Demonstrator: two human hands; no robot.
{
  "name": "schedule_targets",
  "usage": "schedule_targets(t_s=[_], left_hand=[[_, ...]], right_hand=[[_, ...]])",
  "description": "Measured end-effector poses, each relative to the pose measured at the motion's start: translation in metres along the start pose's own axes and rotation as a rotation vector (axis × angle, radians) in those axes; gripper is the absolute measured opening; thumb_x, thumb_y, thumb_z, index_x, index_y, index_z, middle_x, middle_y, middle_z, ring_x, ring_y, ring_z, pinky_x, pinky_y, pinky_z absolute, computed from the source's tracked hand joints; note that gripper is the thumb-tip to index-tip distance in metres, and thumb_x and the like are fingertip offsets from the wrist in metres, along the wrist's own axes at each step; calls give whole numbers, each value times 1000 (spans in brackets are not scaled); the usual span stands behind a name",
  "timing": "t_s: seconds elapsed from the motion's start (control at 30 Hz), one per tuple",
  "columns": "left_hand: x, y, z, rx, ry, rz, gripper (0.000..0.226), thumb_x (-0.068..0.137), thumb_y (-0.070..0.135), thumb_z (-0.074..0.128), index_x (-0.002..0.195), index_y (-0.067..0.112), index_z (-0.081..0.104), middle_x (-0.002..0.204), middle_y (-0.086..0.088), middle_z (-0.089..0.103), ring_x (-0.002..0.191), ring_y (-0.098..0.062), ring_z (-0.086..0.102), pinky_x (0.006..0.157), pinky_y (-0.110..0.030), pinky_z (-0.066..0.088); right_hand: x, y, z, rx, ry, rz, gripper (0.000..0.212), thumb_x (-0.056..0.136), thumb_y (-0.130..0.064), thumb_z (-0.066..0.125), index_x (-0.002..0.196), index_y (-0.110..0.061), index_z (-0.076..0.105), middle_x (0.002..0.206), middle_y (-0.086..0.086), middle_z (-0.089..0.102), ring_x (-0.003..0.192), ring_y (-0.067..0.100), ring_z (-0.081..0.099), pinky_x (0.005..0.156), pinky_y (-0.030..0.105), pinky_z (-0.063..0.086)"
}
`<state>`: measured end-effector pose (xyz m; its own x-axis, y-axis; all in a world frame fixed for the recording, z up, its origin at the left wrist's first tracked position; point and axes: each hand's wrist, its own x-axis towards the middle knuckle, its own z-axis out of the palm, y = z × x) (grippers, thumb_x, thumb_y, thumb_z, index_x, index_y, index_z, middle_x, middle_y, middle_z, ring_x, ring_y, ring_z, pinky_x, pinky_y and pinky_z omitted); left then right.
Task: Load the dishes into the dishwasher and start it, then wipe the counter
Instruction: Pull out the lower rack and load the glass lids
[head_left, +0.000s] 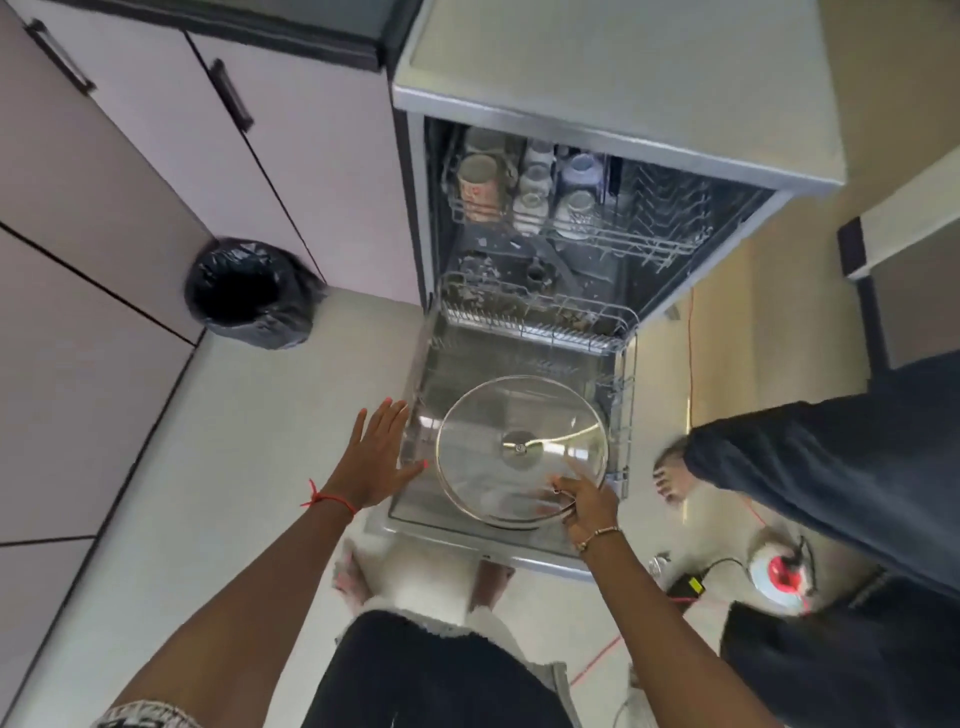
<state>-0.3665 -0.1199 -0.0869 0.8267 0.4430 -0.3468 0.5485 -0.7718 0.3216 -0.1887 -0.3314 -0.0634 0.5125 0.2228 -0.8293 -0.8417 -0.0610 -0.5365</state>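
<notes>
- Gripping a glass lid (511, 415) by its near rim with the right hand (589, 506), fingers (569, 487) curled round the metal edge.
- Lid held roughly level above the front of the pulled-out lower rack (629, 410), over the lowered door of the dishwasher (623, 104).
- Left hand (376, 457) flat, fingers (387, 415) straight and apart, holding nothing, just beside the rack's left edge and clear of the lid; cannot tell whether the thumb touches the rack.
- In the upper rack (654, 249), mugs (478, 189) and cups standing in its left half.
- On the floor left of the dishwasher, a bin (249, 296) lined with a black bag, close against pale cabinet doors (130, 171).
- To the right, another person's dark trouser leg (831, 467) and bare foot (670, 475), with a red cable (690, 364) running along the floor beside the dishwasher.
</notes>
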Motion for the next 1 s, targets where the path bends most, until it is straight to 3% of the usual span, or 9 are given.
schedule_targets(t_s=[0.2, 0.37, 0.43, 0.5, 0.57, 0.73, 0.8, 0.9, 1.0], left_hand=[[27, 26, 38, -8, -76, 30, 94, 77, 65, 16, 146, 2, 21, 155, -13, 15, 145, -27, 8, 115, -42, -2], [44, 28, 81, -14, -204, 59, 79, 84, 54, 27, 138, -3, 39, 146, -20, 36, 138, -37, 27, 110, -51, 10], [52, 27, 96, -15, -224, 76, 83, 83, 56, 19, 143, 1, 31, 152, -16, 25, 143, -33, 16, 113, -46, 3], [63, 24, 113, 7, -238, 68, 77, 88, 54, 19, 147, 5, 22, 156, -12, 13, 145, -28, 3, 115, -44, -3], [74, 20, 130, 28, -264, 53, 64, 97, 42, 29, 149, 8, 15, 158, -9, 4, 145, -25, -4, 115, -43, -6], [105, 19, 163, 80, -350, 55, 59, 101, 29, 32, 150, 8, 5, 157, -8, -7, 145, -24, -9, 116, -42, -6], [114, 20, 174, 103, -382, 76, 58, 102, 26, 30, 150, 8, 2, 157, -8, -9, 145, -23, -9, 116, -42, -5], [123, 18, 196, 138, -427, 126, 56, 103, 25, 25, 150, 10, 0, 157, -7, -10, 145, -21, -9, 116, -40, -5], [127, 19, 216, 217, -446, 202, 54, 103, 22, 22, 150, 11, -3, 158, -6, -10, 145, -21, -7, 117, -40, -3]], right_hand=[[38, -2, -32, -66, 233, -82, 35, 76, 19, 50, 95, -8, 63, 46, 2, 62, 34, 20, 58, 34, 34, 48], [74, -8, -35, -288, 442, -192, 36, 71, 16, 56, 99, -4, 68, 61, 8, 59, 37, 16, 55, 37, 30, 50], [91, -12, -37, -410, 469, -238, 39, 72, 12, 55, 100, -12, 67, 71, 15, 64, 46, 17, 63, 42, 32, 54], [111, -14, -38, -567, 500, -307, 33, 73, 0, 56, 102, -8, 68, 85, 24, 67, 68, 34, 67, 60, 47, 57], [130, -15, -41, -648, 514, -346, 26, 75, -4, 56, 98, -5, 68, 80, 21, 68, 66, 36, 65, 65, 50, 56], [156, -28, -22, -844, 536, -450, 29, 71, 8, 49, 87, -4, 70, 79, 22, 67, 71, 34, 65, 63, 38, 54], [165, -29, -17, -907, 542, -456, 25, 75, 8, 49, 81, -7, 68, 82, 21, 65, 76, 31, 61, 61, 27, 44], [180, -27, -14, -963, 579, -406, 26, 84, 2, 50, 106, 1, 65, 107, 23, 63, 102, 34, 57, 71, 26, 37], [195, -22, -16, -1029, 595, -344, 27, 85, 0, 48, 110, 1, 61, 116, 20, 59, 111, 32, 51, 78, 27, 36]])
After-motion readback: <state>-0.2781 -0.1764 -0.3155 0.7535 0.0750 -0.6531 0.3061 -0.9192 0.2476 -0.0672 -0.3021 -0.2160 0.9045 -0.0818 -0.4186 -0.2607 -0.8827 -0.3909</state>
